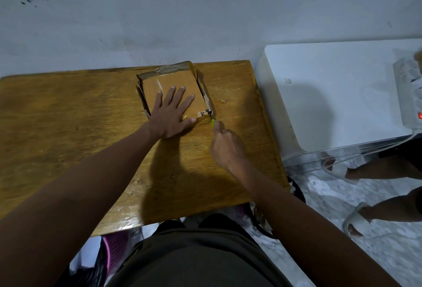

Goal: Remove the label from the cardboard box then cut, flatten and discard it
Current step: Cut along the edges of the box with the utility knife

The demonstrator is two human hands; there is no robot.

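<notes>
A low brown cardboard box [164, 81] lies on the wooden table [68, 115] near its far edge, with clear tape across the top and torn paper along its right side. My left hand [171, 115] presses flat on the box top, fingers spread. My right hand [225, 147] is closed around a small cutter with a green tip [212, 123]. The tip touches the box's near right corner. The blade itself is hidden.
A white appliance [331, 95] stands right of the table with a power strip [408, 95] on top, its red light on. Another person's legs in white sandals [356, 220] are on the floor at right. A pink basket [116, 250] and dark bags sit under the table.
</notes>
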